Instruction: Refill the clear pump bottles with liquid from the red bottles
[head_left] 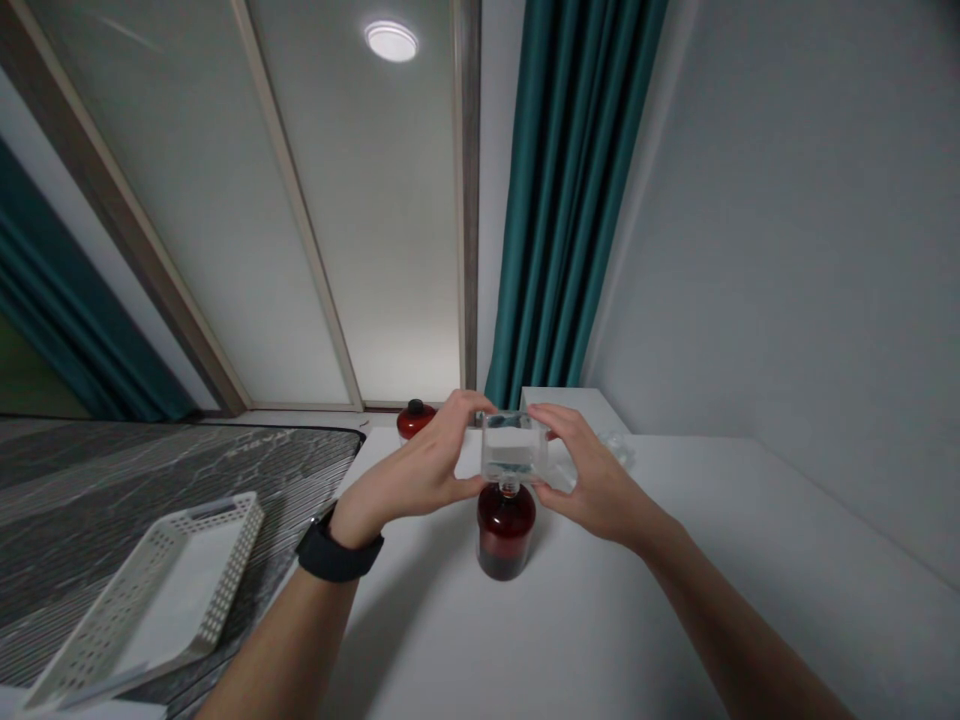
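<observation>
In the head view, a clear see-through box [514,448] is held up between my two hands. My left hand [442,450] grips its left side, thumb low and fingers high. On the right side, my right hand [585,475] pinches it the same way. Directly below stands a dark red glass bottle [506,535], upright on the white table [600,620]. Its clear neck shows just under the box; I cannot tell whether the two touch. A second dark red bottle with a black cap [415,417] stands farther back, partly hidden by my left hand.
A white perforated basket [217,580] rests on a dark grey patterned surface [300,470] to the left. At the table's back is a white box [577,402], with some clear items [619,448] near it. Green curtains [570,200] hang behind, beside frosted sliding doors [375,220].
</observation>
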